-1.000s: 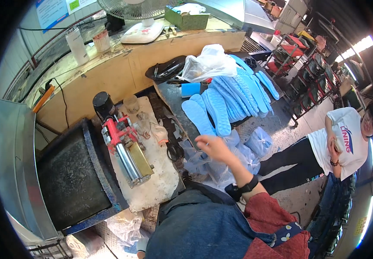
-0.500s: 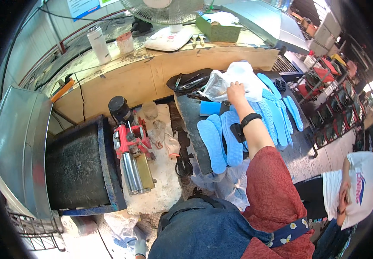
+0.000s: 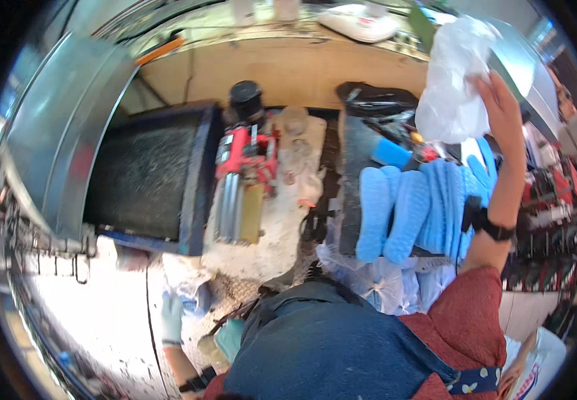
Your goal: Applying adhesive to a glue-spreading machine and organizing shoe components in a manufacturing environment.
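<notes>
High on the right, my right hand (image 3: 498,110) is bare and closed on a translucent white plastic bag (image 3: 452,83), which hangs raised above the far end of a dark table. Beneath it, several light-blue shoe insoles (image 3: 405,213) lie side by side, with a blue block (image 3: 391,153) at their far left. Small tools and a red item (image 3: 429,154) show behind the insoles. At the lower left, my left hand (image 3: 172,319) wears a pale glove. Its fingers look stretched out, somewhat blurred, near a clear plastic bag (image 3: 185,275) with blue pieces low down.
A red machine with metal rollers (image 3: 230,207) stands on a pale board left of the insoles. Further left is a dark conveyor belt (image 3: 148,180) beside a metal hood (image 3: 58,143). A black bag (image 3: 375,101) lies at the table's far edge. Filled plastic bags (image 3: 385,287) hang in front.
My right hand has lifted the white bag off the table, uncovering small items beneath. My gloved left hand and forearm have come further into view at the lower left. The view has shifted.
</notes>
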`<state>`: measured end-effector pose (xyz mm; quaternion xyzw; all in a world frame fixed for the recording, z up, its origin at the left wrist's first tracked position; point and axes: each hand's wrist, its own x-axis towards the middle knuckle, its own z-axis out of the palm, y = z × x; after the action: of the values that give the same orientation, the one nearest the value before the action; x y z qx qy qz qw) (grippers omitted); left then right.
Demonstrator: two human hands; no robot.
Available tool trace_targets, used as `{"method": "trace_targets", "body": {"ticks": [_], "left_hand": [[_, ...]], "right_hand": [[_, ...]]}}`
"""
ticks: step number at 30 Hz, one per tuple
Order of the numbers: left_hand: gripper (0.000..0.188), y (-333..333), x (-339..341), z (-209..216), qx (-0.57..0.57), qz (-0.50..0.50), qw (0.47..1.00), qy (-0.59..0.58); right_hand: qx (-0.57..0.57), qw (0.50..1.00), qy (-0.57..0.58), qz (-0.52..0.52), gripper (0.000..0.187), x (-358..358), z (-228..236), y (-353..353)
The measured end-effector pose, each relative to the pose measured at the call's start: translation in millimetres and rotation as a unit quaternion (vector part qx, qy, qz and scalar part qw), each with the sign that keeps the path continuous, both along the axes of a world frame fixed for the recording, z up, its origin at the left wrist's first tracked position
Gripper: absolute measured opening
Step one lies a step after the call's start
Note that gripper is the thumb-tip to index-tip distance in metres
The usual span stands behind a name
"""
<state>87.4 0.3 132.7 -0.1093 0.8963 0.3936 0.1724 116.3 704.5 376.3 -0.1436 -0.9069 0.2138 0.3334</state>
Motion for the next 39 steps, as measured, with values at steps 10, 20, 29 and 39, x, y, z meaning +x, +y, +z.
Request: {"method": "trace_targets", "body": {"ticks": [10,20,29,39], "left_hand": [[0.046,191.9,31.0,218.4,0.039,-0.539,0.552,0.635],[0.035,82.5,-1.1,87.7,-0.065,-0.708,0.641,0.289],[0.022,65.2,31.7,98.3,0.119,-0.670,0.682,0.267],[0.018,32.1,72.0,67.8,-0.020,-0.639,0.745,0.188]], "right_hand": [[-0.130,0.843,-0.120,0.508,0.022,68.2,-38.2,-330.1],[-0.266,0.836,-0.294,0.379,0.058,26.4,-131.6,-353.1],[-0.162,0.668,-0.507,0.520,0.046,10.3,-189.9,-415.4],[0.104,0.826,-0.478,0.279,0.039,78.3,-294.9,-338.8]]}}
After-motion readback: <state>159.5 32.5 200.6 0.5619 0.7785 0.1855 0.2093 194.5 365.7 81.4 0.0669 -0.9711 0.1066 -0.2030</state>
